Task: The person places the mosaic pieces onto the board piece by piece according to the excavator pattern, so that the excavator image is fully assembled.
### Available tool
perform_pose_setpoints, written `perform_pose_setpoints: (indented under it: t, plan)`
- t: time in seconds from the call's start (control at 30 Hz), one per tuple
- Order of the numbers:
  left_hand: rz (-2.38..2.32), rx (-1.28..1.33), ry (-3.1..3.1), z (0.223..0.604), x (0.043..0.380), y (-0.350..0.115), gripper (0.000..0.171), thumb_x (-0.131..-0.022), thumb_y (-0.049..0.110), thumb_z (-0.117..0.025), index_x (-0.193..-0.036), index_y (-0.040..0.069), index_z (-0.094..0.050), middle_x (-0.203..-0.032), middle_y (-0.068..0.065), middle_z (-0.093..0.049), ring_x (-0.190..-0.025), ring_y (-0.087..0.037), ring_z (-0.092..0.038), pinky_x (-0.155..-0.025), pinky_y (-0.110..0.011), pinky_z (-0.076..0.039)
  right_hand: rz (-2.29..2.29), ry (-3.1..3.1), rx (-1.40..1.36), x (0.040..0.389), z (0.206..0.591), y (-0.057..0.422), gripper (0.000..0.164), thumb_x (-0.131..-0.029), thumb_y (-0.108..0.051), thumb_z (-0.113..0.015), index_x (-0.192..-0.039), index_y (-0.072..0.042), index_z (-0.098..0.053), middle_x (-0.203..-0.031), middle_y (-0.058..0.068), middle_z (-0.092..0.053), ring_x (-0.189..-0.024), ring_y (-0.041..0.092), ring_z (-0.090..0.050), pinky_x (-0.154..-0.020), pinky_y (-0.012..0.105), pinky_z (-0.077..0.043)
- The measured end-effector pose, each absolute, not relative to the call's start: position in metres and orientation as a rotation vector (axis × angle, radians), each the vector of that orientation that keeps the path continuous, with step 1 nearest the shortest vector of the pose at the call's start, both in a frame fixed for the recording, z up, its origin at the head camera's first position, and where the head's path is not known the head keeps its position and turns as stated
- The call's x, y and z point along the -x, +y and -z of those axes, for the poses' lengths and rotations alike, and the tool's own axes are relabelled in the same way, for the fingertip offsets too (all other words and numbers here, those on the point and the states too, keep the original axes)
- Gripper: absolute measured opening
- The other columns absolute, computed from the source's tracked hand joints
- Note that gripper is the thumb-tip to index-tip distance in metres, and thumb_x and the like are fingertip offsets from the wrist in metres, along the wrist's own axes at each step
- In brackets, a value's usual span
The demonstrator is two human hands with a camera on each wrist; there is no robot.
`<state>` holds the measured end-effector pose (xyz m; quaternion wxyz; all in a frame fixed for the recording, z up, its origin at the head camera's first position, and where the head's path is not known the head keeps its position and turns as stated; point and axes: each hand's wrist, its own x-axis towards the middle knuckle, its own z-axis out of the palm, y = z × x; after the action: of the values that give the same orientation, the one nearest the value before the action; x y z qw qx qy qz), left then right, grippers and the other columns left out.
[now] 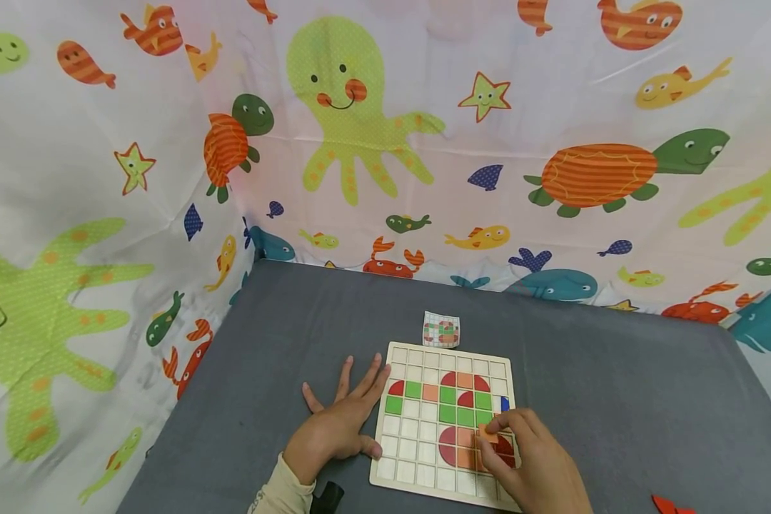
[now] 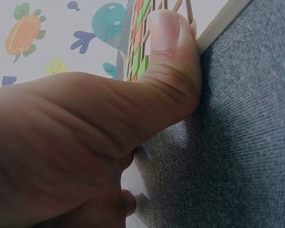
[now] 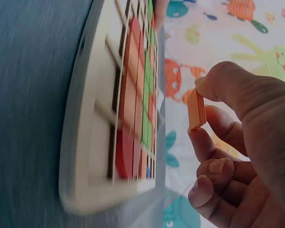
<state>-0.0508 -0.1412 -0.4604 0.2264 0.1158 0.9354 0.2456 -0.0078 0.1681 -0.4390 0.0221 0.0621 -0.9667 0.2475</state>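
A wooden grid board point(image 1: 408, 450) lies on the grey cloth, its cells partly filled with green, orange, red and blue pieces. My left hand point(image 1: 340, 428) rests at the board's left edge with fingers spread. In the left wrist view its thumb point(image 2: 168, 66) lies over the board's rim. Above the lower right part of the board, my right hand point(image 1: 542, 457) pinches an orange square tile point(image 3: 195, 110) between thumb and fingertips. The right wrist view shows the tile held clear of the board, its other fingers curled. Some lower right cells are hidden behind this hand.
A small printed card point(image 1: 441, 330) with a coloured grid pattern touches or nearly touches the board's far edge. Red pieces point(image 1: 671, 505) lie at the near right. A cloth with printed sea animals point(image 1: 385, 235) stands behind and at the left.
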Motion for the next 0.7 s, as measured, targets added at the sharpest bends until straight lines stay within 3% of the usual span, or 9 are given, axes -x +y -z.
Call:
perform_pose_setpoints:
  t: [0.37, 0.57, 0.7]
  plan:
    - [-0.690, -0.343, 2.607, 0.471, 0.052, -0.143, 0.139, -0.069, 0.041, -0.094, -0.170, 0.043, 0.000, -0.177, 0.017, 0.011, -0.160, -0.033, 0.026, -0.090, -0.088, 0.031, -0.777, -2.828, -0.330, 0.005, 0.444, 0.118, 0.030, -0.081, -0.031, -0.092, -0.091, -0.027, -0.065, -0.097, -0.011, -0.061, -0.074, 0.006, -0.054, -0.061, 0.024, -0.053]
    - [-0.673, -0.330, 2.600, 0.454, 0.050, -0.140, 0.135, -0.068, 0.040, -0.094, -0.172, 0.035, -0.010, -0.179, 0.010, 0.003, -0.162, -0.037, 0.018, -0.094, -0.093, 0.023, -0.862, -2.813, -0.404, 0.005, 0.445, 0.088, 0.028, -0.084, -0.033, -0.090, -0.090, -0.028, -0.063, -0.095, -0.010, -0.060, -0.067, -0.002, -0.044, -0.054, 0.018, -0.044]
    - [-0.686, -0.336, 2.597, 0.452, 0.049, -0.140, 0.133, -0.068, 0.039, -0.094, -0.173, 0.031, -0.012, -0.179, 0.007, 0.001, -0.162, -0.040, 0.017, -0.093, -0.092, 0.024, -0.846, -2.760, -0.478, 0.007, 0.448, 0.073, 0.026, -0.085, -0.031, -0.089, -0.088, -0.027, -0.064, -0.097, -0.009, -0.060, -0.067, -0.002, -0.046, -0.053, 0.018, -0.043]
